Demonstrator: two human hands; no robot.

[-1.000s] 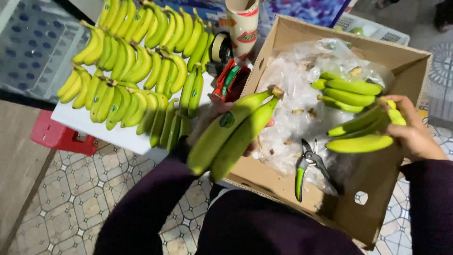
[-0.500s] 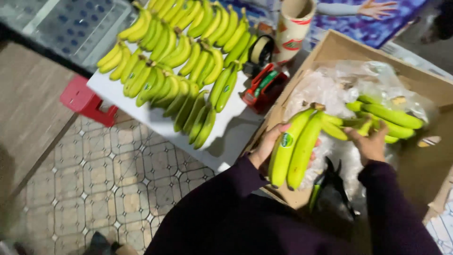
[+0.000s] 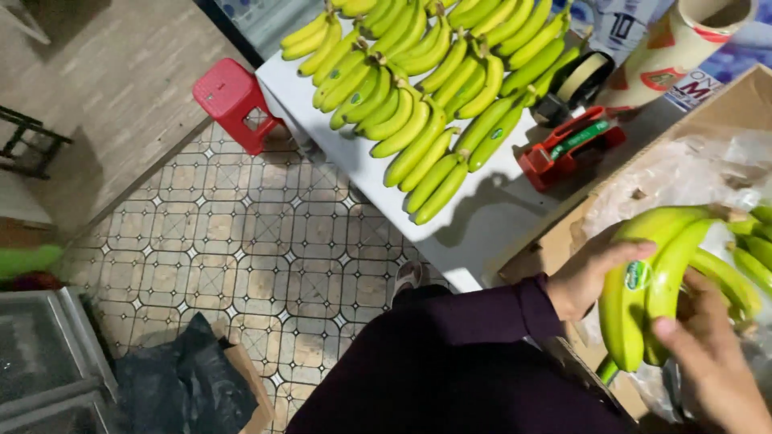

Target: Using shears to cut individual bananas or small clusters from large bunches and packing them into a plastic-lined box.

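Note:
My left hand (image 3: 591,273) grips a bunch of green bananas (image 3: 647,281) from its left side, over the cardboard box (image 3: 724,104) lined with clear plastic (image 3: 683,173). My right hand (image 3: 712,366) touches the same bunch from below and to the right, its fingers on the lower bananas. More green bananas (image 3: 752,241) lie in the box at the right edge. Many bunches of green bananas (image 3: 426,88) cover the white table (image 3: 474,233) to the upper left.
A red tape dispenser (image 3: 567,149), a tape roll (image 3: 583,76) and a paper cup (image 3: 683,44) stand on the table by the box. A red stool (image 3: 233,100) stands on the tiled floor (image 3: 241,249). A black bag (image 3: 181,386) and grey crate (image 3: 44,362) lie lower left.
The view has swung left and down, showing more floor. My right hand has moved from the bananas in the box onto the bunch held by my left hand.

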